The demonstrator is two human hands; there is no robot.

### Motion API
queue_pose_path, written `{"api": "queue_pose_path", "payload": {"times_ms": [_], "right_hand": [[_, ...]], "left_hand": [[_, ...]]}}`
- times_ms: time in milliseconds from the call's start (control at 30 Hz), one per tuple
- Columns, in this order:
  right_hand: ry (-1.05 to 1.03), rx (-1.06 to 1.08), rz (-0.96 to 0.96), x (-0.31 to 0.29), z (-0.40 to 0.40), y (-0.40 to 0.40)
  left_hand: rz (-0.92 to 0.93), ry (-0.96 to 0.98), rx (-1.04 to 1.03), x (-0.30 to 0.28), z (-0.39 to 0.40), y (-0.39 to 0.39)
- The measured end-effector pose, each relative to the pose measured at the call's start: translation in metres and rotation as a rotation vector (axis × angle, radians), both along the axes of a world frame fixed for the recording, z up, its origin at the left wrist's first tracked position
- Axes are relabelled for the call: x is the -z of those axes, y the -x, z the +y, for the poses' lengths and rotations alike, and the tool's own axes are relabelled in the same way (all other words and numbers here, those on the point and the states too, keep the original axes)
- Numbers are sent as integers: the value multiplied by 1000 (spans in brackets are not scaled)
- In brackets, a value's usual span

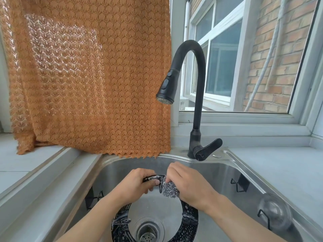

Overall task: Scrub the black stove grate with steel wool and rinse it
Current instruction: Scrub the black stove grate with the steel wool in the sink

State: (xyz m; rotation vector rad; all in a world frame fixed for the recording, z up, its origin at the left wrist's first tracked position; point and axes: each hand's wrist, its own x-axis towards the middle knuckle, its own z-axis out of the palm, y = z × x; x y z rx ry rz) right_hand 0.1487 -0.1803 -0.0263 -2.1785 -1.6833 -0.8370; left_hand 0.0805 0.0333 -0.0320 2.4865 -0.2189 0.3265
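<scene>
The black stove grate [190,224], a round ring flecked with soap suds, stands tilted inside the steel sink [232,173]. My left hand [134,184] grips the ring's top edge with curled fingers. My right hand [188,184] holds a wad of grey steel wool [170,188] pressed against the top of the grate, right next to my left hand. My forearms hide part of the ring's sides.
A black gooseneck faucet [195,95] rises behind the sink, its spray head over the basin, no water running. The drain strainer [148,231] lies under the grate. An orange lace curtain [90,75] hangs at left. Black hooks [237,185] and a clear lid [274,212] sit on the sink's right wall.
</scene>
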Motion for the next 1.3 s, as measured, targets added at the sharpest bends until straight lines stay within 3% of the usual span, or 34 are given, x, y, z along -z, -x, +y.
{"api": "queue_pose_path", "payload": {"times_ms": [133,233,367,533,733,900,1000,1300], "right_hand": [[-138,0,123,-2,-6,-9],[-40,-29,148,-1,-9,-10],[81,-40,39,2,1,-4],[39,20,-61,6,6,-3],[-155,73,157,-2,-6,-12],[-77,-1,335,-2,-13,-14],[26,3,300,5,-4,-11],[-32,132,237,6,3,-8]], "left_hand": [[17,-10,-48,-2,3,0],[21,-16,-65,-2,4,-2],[24,-8,-37,-1,1,-3],[61,26,-32,0,-1,-3],[71,-9,-119,0,2,1],[72,-75,-172,1,1,-2],[66,-75,-151,0,-1,-3],[31,-50,-56,-2,-8,0]]}}
